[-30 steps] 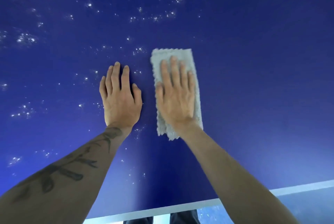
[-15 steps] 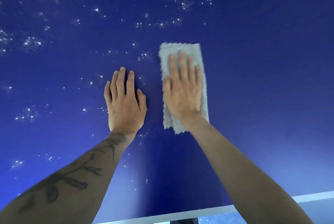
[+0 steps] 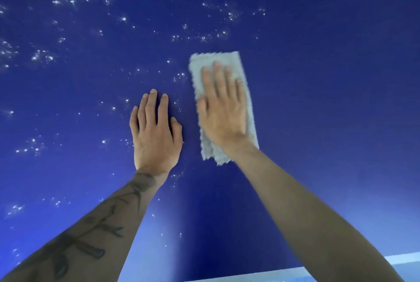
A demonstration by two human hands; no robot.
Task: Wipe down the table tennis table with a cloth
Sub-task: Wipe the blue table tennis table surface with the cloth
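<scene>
Seen from above, white droplets [image 3: 43, 55] speckled the left half of a deep blue table tennis table [image 3: 329, 77]. The left hand [image 3: 155, 132] lay flat and open on the bare surface, holding nothing. Just beside it, the right hand [image 3: 223, 112] pressed flat, fingers extended, on a folded pale grey cloth [image 3: 227, 59] near the table's middle.

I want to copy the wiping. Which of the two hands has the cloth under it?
The right hand does. It lies flat on the pale grey cloth, pressing it to the blue table. The left hand, on the tattooed arm, rests on bare table beside it.
</scene>
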